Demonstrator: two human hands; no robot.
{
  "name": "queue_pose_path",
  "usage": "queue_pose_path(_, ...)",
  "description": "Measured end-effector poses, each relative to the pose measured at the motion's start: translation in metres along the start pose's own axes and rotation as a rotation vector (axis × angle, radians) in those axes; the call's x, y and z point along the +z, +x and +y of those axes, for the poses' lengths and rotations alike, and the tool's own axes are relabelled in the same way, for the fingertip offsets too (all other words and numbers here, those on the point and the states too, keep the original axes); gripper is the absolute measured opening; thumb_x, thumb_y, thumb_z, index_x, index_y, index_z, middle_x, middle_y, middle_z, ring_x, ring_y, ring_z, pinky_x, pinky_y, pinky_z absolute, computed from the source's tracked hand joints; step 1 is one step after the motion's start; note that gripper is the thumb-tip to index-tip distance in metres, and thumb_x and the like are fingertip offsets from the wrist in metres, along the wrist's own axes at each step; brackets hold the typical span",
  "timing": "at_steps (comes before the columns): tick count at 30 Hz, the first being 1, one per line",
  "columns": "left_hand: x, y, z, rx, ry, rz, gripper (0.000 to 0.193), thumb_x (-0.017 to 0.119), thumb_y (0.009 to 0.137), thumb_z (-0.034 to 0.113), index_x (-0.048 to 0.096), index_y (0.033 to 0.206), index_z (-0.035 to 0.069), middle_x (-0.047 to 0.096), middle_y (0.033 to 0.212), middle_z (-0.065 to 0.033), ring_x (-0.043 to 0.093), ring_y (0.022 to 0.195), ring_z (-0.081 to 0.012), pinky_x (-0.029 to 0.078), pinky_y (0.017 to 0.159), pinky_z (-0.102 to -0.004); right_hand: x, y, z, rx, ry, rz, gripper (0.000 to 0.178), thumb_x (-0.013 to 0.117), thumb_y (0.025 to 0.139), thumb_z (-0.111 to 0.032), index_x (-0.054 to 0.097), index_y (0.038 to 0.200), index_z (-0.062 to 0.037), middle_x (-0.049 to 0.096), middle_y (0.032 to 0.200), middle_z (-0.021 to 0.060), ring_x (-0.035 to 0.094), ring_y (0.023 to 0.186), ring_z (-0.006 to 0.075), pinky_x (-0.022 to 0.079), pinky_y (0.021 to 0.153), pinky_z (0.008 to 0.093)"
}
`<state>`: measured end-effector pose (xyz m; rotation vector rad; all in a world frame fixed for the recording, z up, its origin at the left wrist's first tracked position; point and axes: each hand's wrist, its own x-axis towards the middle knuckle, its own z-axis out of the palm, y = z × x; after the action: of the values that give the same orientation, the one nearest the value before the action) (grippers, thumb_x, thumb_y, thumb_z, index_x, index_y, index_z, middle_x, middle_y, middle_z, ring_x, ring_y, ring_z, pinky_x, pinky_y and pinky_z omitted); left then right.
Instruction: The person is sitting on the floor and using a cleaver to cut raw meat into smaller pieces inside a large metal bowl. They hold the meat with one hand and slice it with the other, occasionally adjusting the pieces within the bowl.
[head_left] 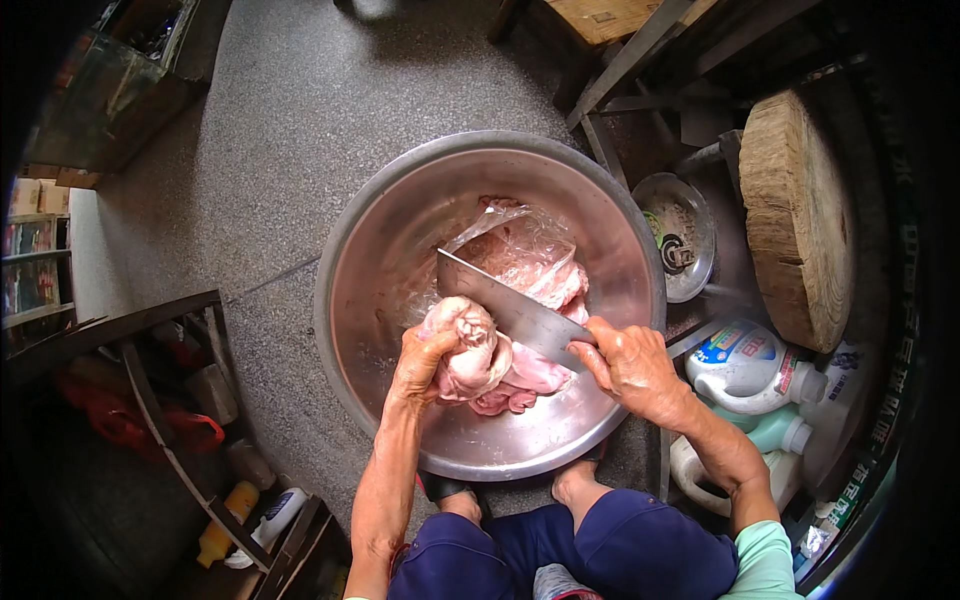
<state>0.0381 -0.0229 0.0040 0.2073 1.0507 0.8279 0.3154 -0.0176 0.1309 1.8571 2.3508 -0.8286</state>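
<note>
A broad-bladed cleaver (pixel 505 308) is in my right hand (pixel 635 370), whose fingers are closed around the handle and hide most of it. Its blade points up and left across the middle of a wide metal basin (pixel 350 225). My left hand (pixel 418 365) grips a folded, pale pink piece of raw meat (pixel 472 350), close against the blade's lower side. The meat's folds hide some of my left fingers, and its lower part hangs into the basin. Beyond the blade, more raw meat (pixel 568 290) lies with a clear plastic bag (pixel 525 235) over part of it.
To the right stand a thick wooden chopping block (pixel 795 225), a metal bowl (pixel 700 265) with small items in it, and several detergent jugs (pixel 740 362). A wooden rack (pixel 150 395) with bottles is at lower left. A wooden stool (pixel 605 18) stands at the far side.
</note>
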Motion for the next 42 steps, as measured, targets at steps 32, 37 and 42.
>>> queue_pose_path(32, -0.03, 0.004, -0.002, -0.131, -0.403, -0.16, 0.049, 0.066, 0.076, -0.006, 0.06, 0.125, -0.012, 0.069, 0.117, -0.0196, 0.071, 0.102, -0.0281, 0.059, 0.095, -0.0418, -0.044, 0.012, 0.025, 0.064, 0.236, -0.081, 0.034, 0.07, 0.093, -0.036, 0.062, 0.084, -0.0049, 0.063, 0.061, 0.0175, 0.065, 0.063, 0.0403, 0.051, 0.061, 0.0495)
queue_pose_path(37, -0.011, -0.009, 0.009, -0.12, -0.408, -0.202, 0.052, 0.07, 0.078, -0.002, 0.058, 0.128, -0.012, 0.069, 0.117, -0.0203, 0.07, 0.105, -0.0295, 0.057, 0.098, -0.0442, -0.029, 0.016, 0.053, 0.052, 0.013, 0.07, 0.034, 0.07, 0.093, -0.036, 0.06, 0.086, -0.0045, 0.062, 0.06, 0.0185, 0.065, 0.064, 0.0418, 0.05, 0.061, 0.0511)
queue_pose_path(42, -0.014, -0.008, 0.005, -0.106, -0.494, -0.133, 0.059, 0.061, 0.075, -0.007, 0.055, 0.133, -0.008, 0.067, 0.123, -0.0196, 0.066, 0.113, -0.0313, 0.052, 0.105, -0.0456, -0.037, 0.011, 0.041, 0.075, 0.117, 0.088, 0.033, 0.071, 0.092, -0.034, 0.058, 0.085, -0.0045, 0.062, 0.061, 0.0191, 0.064, 0.064, 0.0425, 0.05, 0.059, 0.0504)
